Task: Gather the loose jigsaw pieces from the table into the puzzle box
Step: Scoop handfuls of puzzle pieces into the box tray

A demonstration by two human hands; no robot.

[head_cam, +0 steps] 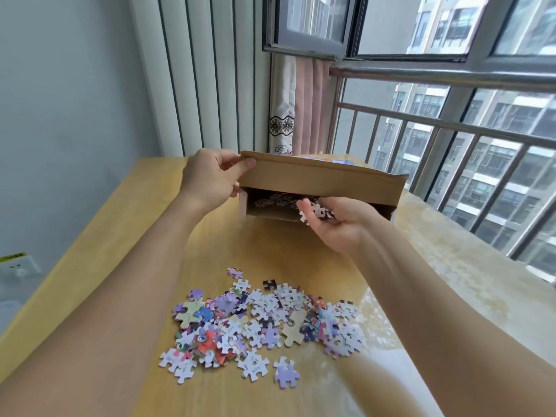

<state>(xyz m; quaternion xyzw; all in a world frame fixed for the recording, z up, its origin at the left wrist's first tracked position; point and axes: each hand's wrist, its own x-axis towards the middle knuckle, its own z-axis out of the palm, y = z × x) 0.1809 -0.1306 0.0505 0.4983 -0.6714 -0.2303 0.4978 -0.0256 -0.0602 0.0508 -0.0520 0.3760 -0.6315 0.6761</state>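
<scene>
Cardboard flap of the puzzle box (319, 176) is pinched up by the left hand (207, 179); at its opening, the right hand (334, 224) cups several pieces palm-up. Loose jigsaw pieces (264, 323) lie heaped on the table (120, 236), nearer the person.

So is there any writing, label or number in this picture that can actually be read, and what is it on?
None can be read for sure.
White backs of the jigsaw pieces: short printed codes, too small and blurred to quote.
Puzzle box: plain brown side, colour print on top, no legible words.
Wall socket: yellow sticker above it, text unreadable.
</scene>
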